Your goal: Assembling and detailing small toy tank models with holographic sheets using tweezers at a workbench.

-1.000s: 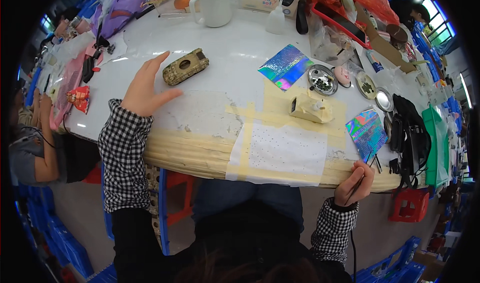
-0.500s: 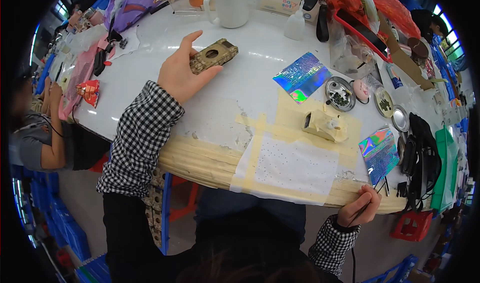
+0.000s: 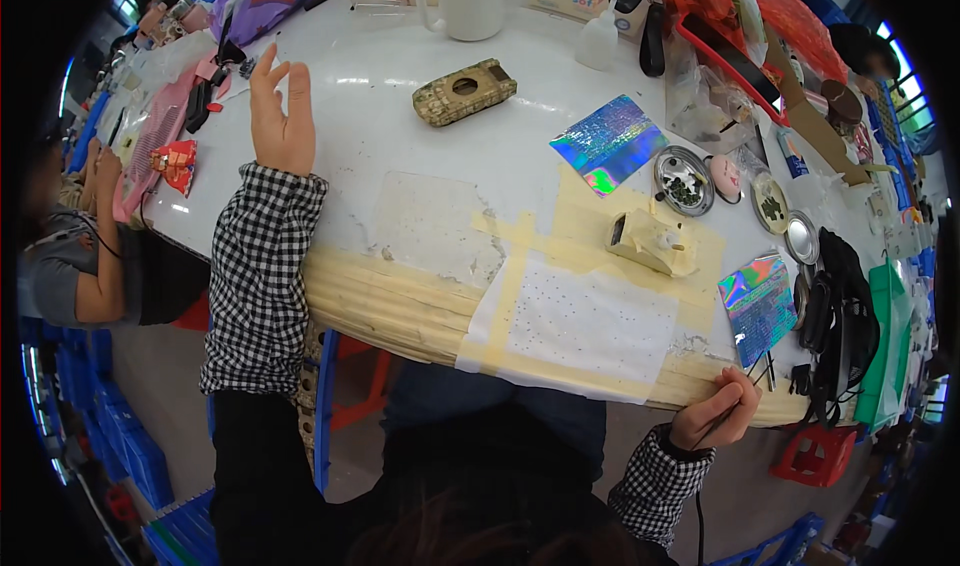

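A camouflage-patterned toy tank hull (image 3: 445, 106) with a round hole in its top lies on the white table. My left hand (image 3: 283, 116) is to the left of it and apart from it, fingers spread, holding nothing. At the table's front right edge my right hand (image 3: 722, 411) is closed around a slim dark tool (image 3: 712, 430), mostly hidden by the fingers. Just beyond that hand lies a shiny holographic sheet (image 3: 757, 311). A white sheet dotted with tiny specks (image 3: 590, 326) is taped at the front edge, with a small tape-wrapped block (image 3: 640, 241) behind it.
Round tins (image 3: 684, 182) with small dark green parts sit at the right, near a second holographic sheet (image 3: 608, 146). A white mug (image 3: 472, 1), a white squeeze bottle (image 3: 597, 41) and a red-cased phone (image 3: 730, 66) stand or lie farther back. Another person's arm (image 3: 100, 266) is at far left.
My left hand has let go of the tank hull and drawn away to the left. The hull stays on the table. My right hand keeps its grip in nearly the same place.
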{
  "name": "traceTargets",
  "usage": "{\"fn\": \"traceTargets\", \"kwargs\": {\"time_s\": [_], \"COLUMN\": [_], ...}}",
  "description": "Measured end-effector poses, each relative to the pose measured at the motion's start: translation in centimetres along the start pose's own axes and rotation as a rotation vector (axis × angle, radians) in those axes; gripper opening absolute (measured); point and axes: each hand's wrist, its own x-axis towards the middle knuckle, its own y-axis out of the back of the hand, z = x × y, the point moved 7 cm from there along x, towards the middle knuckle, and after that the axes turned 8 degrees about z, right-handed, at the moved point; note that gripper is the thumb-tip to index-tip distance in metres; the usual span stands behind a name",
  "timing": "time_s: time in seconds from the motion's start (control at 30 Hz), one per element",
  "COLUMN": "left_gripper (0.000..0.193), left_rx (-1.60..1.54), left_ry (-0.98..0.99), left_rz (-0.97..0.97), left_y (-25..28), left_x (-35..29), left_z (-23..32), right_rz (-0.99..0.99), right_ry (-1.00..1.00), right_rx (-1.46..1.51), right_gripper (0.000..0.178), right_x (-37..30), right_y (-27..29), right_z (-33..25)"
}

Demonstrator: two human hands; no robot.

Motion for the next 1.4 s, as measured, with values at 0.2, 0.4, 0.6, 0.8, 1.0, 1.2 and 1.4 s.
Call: {"fn": "traceTargets", "kwargs": {"time_s": [0.2,0.4,0.6,0.8,1.0,1.2,1.4], "left_gripper": [0.045,0.038,0.029,0.029,0.029,0.028,0.028], "left_rx": [0.118,0.36,0.326,0.303,0.283,0.27,0.332], "left_ry": [-0.162,-0.171,0.016,0.045,0.062,0.029,0.022], "left_rz": [0.18,0.093,-0.266,-0.31,-0.304,-0.309,-0.314], "left_y": [5.5,7.9,5.3,4.7,5.4,5.1,5.4], "left_x": [-5.4,-7.9,-8.4,-8.5,-8.3,-8.4,-8.3], "left_z": [2.9,4.6,1.8,1.9,0.5,0.8,1.1], "right_rz": [0.019,-0.054,0.003,-0.301,-0.713,-0.683,-0.079], "right_ry": [0.04,0.055,0.076,0.069,0.322,0.337,-0.15], "right_rx": [-0.013,0.105,0.023,-0.199,-0.281,-0.305,0.146], "right_gripper": [0.022,0.027,0.014,0.012,0.043,0.048,0.041], "right_x": [1.5,9.2,13.5,11.1,7.2,7.0,15.6], "right_y": [1.8,0.6,0.1,0.2,-4.9,-5.1,1.0], "right_z": [0.7,0.0,1.5,3.8,1.7,1.8,8.5]}}
